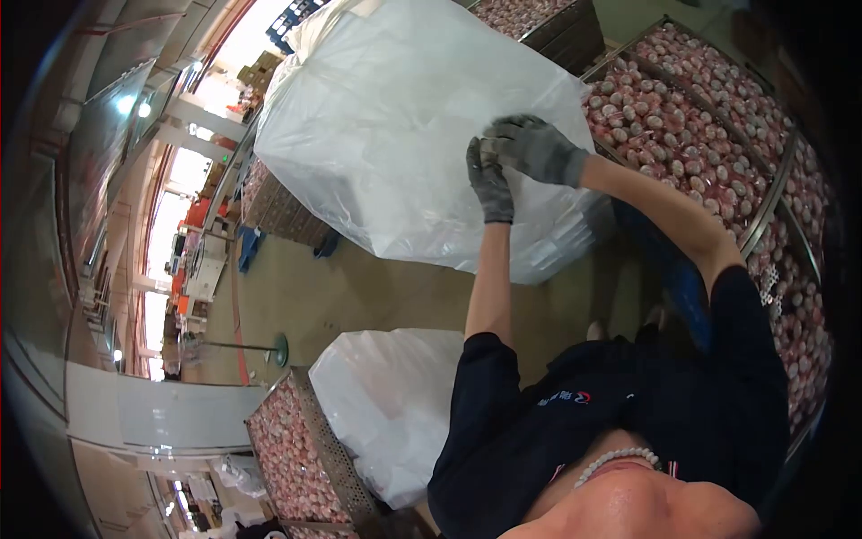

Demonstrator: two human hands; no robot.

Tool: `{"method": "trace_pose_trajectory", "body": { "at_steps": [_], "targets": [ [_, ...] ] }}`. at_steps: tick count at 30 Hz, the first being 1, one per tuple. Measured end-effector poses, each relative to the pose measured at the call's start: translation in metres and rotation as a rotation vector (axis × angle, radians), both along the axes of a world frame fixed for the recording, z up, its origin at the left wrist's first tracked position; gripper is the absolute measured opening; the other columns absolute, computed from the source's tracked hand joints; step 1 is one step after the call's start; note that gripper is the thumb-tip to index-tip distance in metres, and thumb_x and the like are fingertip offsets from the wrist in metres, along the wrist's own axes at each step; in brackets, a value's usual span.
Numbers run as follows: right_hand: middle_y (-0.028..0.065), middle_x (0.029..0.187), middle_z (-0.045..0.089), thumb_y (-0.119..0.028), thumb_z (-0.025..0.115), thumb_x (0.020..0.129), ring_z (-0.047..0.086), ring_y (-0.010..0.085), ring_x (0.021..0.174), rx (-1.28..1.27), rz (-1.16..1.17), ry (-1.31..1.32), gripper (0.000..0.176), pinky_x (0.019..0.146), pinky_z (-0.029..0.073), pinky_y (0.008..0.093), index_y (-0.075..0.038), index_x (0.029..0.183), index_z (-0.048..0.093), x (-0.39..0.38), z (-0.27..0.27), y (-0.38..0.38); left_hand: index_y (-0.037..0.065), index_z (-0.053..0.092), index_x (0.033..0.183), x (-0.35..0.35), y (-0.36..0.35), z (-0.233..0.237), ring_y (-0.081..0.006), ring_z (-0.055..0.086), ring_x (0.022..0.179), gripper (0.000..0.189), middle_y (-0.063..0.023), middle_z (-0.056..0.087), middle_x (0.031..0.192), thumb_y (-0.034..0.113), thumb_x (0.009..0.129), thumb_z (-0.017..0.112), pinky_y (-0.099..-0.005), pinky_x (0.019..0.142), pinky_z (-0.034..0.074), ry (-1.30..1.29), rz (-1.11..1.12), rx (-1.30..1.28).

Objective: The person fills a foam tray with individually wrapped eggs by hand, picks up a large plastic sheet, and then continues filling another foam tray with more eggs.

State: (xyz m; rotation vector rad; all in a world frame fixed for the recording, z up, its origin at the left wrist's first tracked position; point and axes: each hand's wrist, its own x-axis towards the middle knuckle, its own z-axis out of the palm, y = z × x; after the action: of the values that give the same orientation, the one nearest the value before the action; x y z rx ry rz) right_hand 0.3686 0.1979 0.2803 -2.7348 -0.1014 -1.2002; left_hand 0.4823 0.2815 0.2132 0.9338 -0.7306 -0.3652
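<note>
Both of my hands wear grey work gloves and meet over a big bundle wrapped in clear plastic film [386,117]. My left hand [491,187] points up with its fingers bent towards the other hand. From the right, my right hand [543,154] reaches across, fingers curled at the left fingertips. Something small and pale shows between the fingers, and I cannot tell what it is. Below them the film hangs in loose folds over the bundle's near side.
Metal crates of small red-and-white wrapped items [664,117] line the right side. Nearer, at lower left, a perforated crate [332,449] of similar items stands beside a second plastic-covered bundle [395,404]. A stand with a round green base [281,349] is on the floor [305,296].
</note>
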Motion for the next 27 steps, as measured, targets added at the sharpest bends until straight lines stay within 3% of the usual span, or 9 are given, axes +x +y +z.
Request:
{"method": "trace_pose_trajectory", "body": {
  "at_steps": [1,6,8,9,13,17,21,25,27],
  "targets": [
    [0.0107,0.121,0.048,-0.023,0.056,0.078,0.043,0.0242,0.115,-0.249,-0.153,0.051,0.037,0.094,0.034,0.0377,-0.007,0.111,0.053,0.014,0.007,-0.003,0.003,0.039,0.123,0.014,-0.012,-0.004,-0.0161,0.051,0.092,0.035,-0.0078,0.049,0.109,0.008,0.089,0.043,-0.0287,0.081,0.044,0.071,0.084,0.058],
    [0.0162,0.114,0.052,-0.032,0.055,0.076,0.046,0.0252,0.11,-0.313,-0.62,-0.183,0.036,0.091,0.036,0.0383,-0.006,0.102,0.056,0.05,0.019,-0.043,0.004,0.047,0.109,0.029,-0.046,0.015,-0.017,0.054,0.075,0.024,-0.005,0.054,0.087,0.009,0.086,0.048,-0.0313,0.065,0.047,0.244,0.059,0.027],
    [0.0166,0.097,0.059,-0.028,0.053,0.077,0.054,0.0272,0.096,0.098,-0.613,0.393,0.028,0.085,0.041,0.038,-0.005,0.093,0.057,0.052,0.035,-0.053,0.007,0.049,0.09,0.042,-0.064,0.014,-0.017,0.051,0.061,0.013,-0.003,0.05,0.069,0.018,0.085,0.053,-0.0322,0.055,0.045,0.397,-0.057,0.178],
    [0.0169,0.083,0.06,-0.021,0.048,0.079,0.058,0.0309,0.081,0.162,-0.564,0.135,0.02,0.077,0.044,0.04,-0.004,0.084,0.057,0.05,0.03,-0.06,0.009,0.044,0.078,0.039,-0.067,0.021,-0.0182,0.048,0.054,0.02,-0.0031,0.044,0.062,0.024,0.084,0.056,-0.0337,0.051,0.045,0.357,-0.027,0.24],
    [0.0196,0.086,0.06,-0.023,0.048,0.08,0.057,0.0363,0.082,-0.034,-0.629,-0.441,0.021,0.074,0.044,0.0441,-0.005,0.086,0.057,0.044,0.007,-0.129,0.009,0.045,0.079,0.047,-0.086,0.038,-0.018,0.046,0.052,0.02,-0.0031,0.044,0.062,0.025,0.084,0.056,-0.0337,0.051,0.045,0.401,-0.138,0.367],
    [0.0218,0.087,0.058,-0.031,0.047,0.082,0.054,0.0411,0.086,0.619,-0.711,-0.04,0.031,0.077,0.042,0.0455,-0.003,0.096,0.052,0.012,-0.003,-0.17,0.009,0.045,0.081,0.038,-0.094,0.059,-0.0187,0.045,0.051,0.031,-0.004,0.044,0.063,0.036,0.079,0.062,-0.0342,0.051,0.045,0.311,-0.166,0.618],
    [0.0241,0.088,0.058,-0.032,0.045,0.084,0.055,0.0416,0.087,0.724,-0.6,-0.062,0.032,0.076,0.043,0.0436,-0.003,0.098,0.05,0.015,-0.014,-0.176,0.012,0.048,0.09,0.056,-0.123,0.058,-0.0194,0.047,0.061,0.046,-0.0058,0.047,0.073,0.047,0.069,0.068,-0.0353,0.05,0.043,0.257,-0.188,0.941],
    [0.0242,0.087,0.058,-0.034,0.044,0.084,0.055,0.041,0.087,0.804,-0.67,-0.055,0.033,0.076,0.043,0.0436,-0.004,0.096,0.051,0.011,0.004,-0.171,0.014,0.051,0.094,0.038,-0.115,0.082,-0.0191,0.048,0.073,0.05,-0.0045,0.049,0.085,0.051,0.065,0.069,-0.0379,0.053,0.04,0.275,-0.093,0.756],
    [0.0245,0.086,0.058,-0.035,0.044,0.084,0.055,0.0415,0.087,0.838,-0.597,-0.089,0.034,0.076,0.043,0.0449,-0.004,0.093,0.051,0.01,0.009,-0.166,0.004,0.054,0.087,0.041,-0.122,0.085,-0.0234,0.052,0.071,0.056,-0.0103,0.055,0.078,0.052,0.064,0.069,-0.0421,0.059,0.043,0.068,0.002,0.778]
  ]
}}
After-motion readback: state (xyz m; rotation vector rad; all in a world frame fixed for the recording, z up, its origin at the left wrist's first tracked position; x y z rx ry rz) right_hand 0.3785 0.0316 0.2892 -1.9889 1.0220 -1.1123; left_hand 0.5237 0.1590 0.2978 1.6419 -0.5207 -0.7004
